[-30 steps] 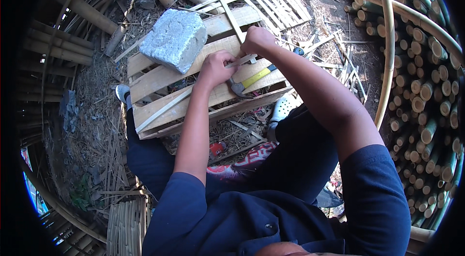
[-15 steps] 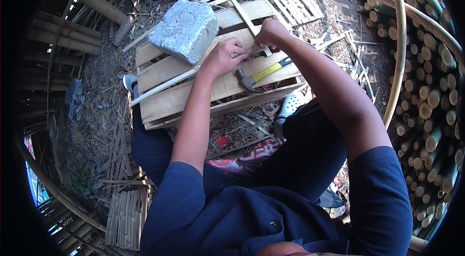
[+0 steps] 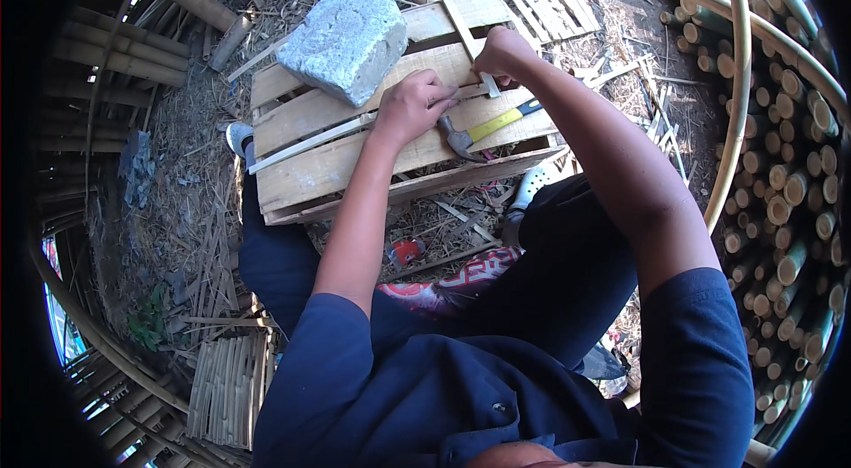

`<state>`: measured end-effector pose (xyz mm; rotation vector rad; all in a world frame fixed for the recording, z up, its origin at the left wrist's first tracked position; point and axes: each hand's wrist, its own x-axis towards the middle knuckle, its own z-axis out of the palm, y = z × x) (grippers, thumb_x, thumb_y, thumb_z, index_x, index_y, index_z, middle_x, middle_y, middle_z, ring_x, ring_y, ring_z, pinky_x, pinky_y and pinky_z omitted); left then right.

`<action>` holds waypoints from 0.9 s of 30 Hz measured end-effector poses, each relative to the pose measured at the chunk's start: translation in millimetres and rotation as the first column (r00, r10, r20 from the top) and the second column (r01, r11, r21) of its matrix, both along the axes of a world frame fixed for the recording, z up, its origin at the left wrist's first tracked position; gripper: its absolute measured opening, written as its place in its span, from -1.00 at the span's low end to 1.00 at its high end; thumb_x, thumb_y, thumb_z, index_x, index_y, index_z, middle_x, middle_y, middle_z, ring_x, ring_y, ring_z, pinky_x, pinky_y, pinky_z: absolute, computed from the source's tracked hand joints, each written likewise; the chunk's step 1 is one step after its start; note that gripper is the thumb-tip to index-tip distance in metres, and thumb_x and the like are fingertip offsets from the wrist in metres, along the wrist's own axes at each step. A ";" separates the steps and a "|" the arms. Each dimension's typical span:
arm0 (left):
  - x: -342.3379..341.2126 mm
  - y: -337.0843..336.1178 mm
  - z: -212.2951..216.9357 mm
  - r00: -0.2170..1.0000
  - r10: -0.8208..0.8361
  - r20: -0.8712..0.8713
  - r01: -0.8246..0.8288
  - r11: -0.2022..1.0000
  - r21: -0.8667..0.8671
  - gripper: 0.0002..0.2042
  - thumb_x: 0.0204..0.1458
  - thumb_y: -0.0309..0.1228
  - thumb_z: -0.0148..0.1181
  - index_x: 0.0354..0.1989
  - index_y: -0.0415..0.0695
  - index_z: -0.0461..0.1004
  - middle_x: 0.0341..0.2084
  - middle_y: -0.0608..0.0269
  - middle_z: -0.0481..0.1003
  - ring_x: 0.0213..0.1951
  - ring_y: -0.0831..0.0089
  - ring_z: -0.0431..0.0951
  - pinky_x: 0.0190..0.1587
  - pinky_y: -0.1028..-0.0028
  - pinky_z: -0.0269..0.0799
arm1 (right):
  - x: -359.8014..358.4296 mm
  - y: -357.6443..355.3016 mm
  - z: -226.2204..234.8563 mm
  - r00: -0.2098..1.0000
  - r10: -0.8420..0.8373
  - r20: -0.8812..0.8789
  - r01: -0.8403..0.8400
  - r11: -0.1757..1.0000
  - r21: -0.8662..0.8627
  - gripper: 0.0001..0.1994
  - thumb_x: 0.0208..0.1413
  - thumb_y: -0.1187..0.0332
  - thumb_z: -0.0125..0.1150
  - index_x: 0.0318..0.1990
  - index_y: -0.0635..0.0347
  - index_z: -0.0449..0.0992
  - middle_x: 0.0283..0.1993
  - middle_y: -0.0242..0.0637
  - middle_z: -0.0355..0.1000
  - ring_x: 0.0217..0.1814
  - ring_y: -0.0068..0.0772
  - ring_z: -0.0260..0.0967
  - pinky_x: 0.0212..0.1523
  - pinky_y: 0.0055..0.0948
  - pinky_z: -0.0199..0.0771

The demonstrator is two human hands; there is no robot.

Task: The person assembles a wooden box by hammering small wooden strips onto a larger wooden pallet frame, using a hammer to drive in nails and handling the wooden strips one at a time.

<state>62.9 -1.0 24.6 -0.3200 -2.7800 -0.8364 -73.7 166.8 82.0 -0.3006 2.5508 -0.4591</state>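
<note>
Two thin bamboo strips (image 3: 350, 127) cross under my hands: left hand (image 3: 417, 105) presses flat, right hand (image 3: 501, 51) seemingly pinches one; light, springy, splintery, best gripped near the crossing.

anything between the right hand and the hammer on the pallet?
Nothing visible. The right hand pinches a bamboo strip just above the hammer, which lies free on the wooden pallet; the left hand rests beside its head.
</note>
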 end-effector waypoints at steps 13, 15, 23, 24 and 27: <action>-9.7 -1.3 4.5 0.993 -0.104 -0.059 0.102 0.994 -0.026 -0.80 -0.06 -0.38 0.46 -0.22 -0.03 0.73 -0.34 0.27 0.61 -0.31 0.19 0.61 -0.20 0.30 0.49 | -2.9 -0.6 -4.4 0.995 -0.007 0.101 0.014 0.997 -0.073 -0.81 -0.03 0.37 0.39 -0.42 0.37 0.66 -0.45 -0.17 0.62 -0.48 -0.31 0.63 -0.44 -0.36 0.67; -9.8 -1.8 4.0 0.993 -0.106 -0.042 0.106 0.994 -0.016 -0.80 -0.06 -0.39 0.45 -0.22 -0.04 0.73 -0.33 0.25 0.60 -0.30 0.19 0.61 -0.20 0.30 0.50 | -4.0 0.4 -7.2 0.996 -0.007 0.086 0.015 0.996 -0.085 -0.83 -0.02 0.38 0.38 -0.40 0.37 0.67 -0.45 -0.14 0.62 -0.48 -0.30 0.63 -0.43 -0.37 0.68; -11.7 -3.2 -4.8 0.995 -0.100 0.024 0.096 0.986 0.137 -0.83 -0.04 -0.43 0.44 -0.24 -0.11 0.73 -0.33 0.19 0.59 -0.27 0.23 0.60 -0.17 0.31 0.49 | -4.2 1.9 -5.8 0.999 0.048 0.017 -0.047 0.998 -0.043 -0.76 -0.07 0.36 0.45 -0.32 0.39 0.66 -0.41 -0.08 0.64 -0.44 -0.26 0.65 -0.42 -0.35 0.69; -13.1 -4.1 -5.9 0.992 -0.116 -0.043 0.119 0.988 0.099 -0.84 -0.03 -0.43 0.44 -0.25 -0.12 0.73 -0.33 0.20 0.58 -0.25 0.23 0.59 -0.16 0.32 0.48 | -4.5 2.0 -5.6 0.998 0.070 -0.003 -0.070 0.996 -0.051 -0.75 -0.08 0.35 0.46 -0.31 0.39 0.66 -0.39 -0.07 0.64 -0.43 -0.25 0.66 -0.42 -0.35 0.69; -12.9 -9.3 -11.4 0.986 -0.123 -0.113 0.133 0.988 0.082 -0.87 -0.04 -0.40 0.44 -0.31 -0.09 0.72 -0.35 0.24 0.58 -0.23 0.23 0.57 -0.12 0.30 0.47 | -1.4 -1.3 -2.8 0.996 0.082 -0.026 -0.082 0.996 -0.027 -0.75 -0.09 0.36 0.46 -0.30 0.38 0.65 -0.42 -0.08 0.64 -0.46 -0.25 0.65 -0.44 -0.36 0.68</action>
